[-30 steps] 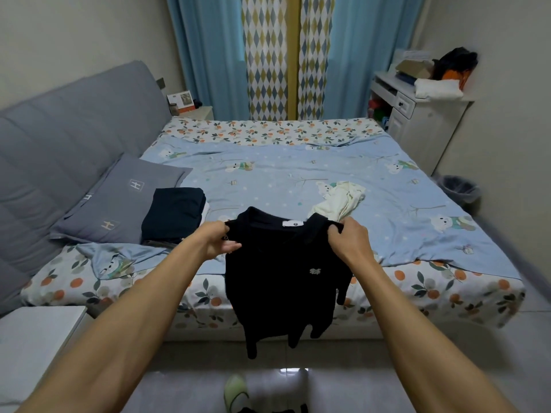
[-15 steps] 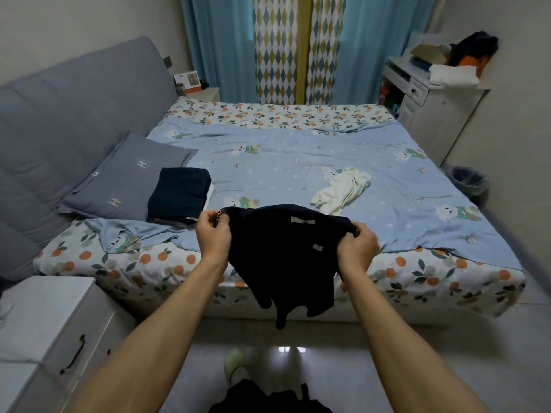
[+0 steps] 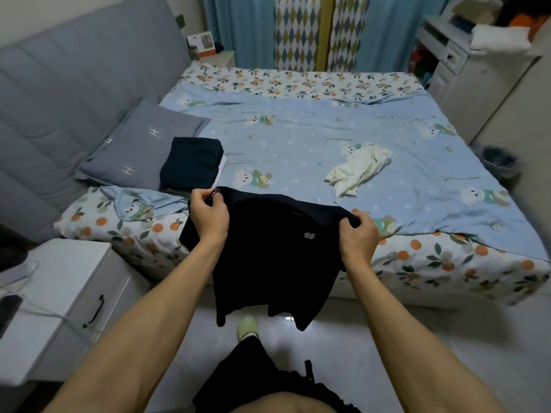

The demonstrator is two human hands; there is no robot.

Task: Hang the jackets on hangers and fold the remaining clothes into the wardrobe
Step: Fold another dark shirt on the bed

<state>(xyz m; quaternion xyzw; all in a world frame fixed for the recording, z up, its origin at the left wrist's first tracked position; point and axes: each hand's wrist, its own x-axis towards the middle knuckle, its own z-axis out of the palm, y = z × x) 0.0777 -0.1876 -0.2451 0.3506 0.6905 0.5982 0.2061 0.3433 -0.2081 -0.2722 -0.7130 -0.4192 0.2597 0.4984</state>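
The left hand and right hand each pinch a shoulder of a black short-sleeved cotton shirt, stretched between them over the near edge of the bed, its hem hanging above the floor; beyond, near the bed's left edge, a folded dark navy garment lies against a grey pillow; toward the right edge, a crumpled cream cloth lies on the blue printed quilt.
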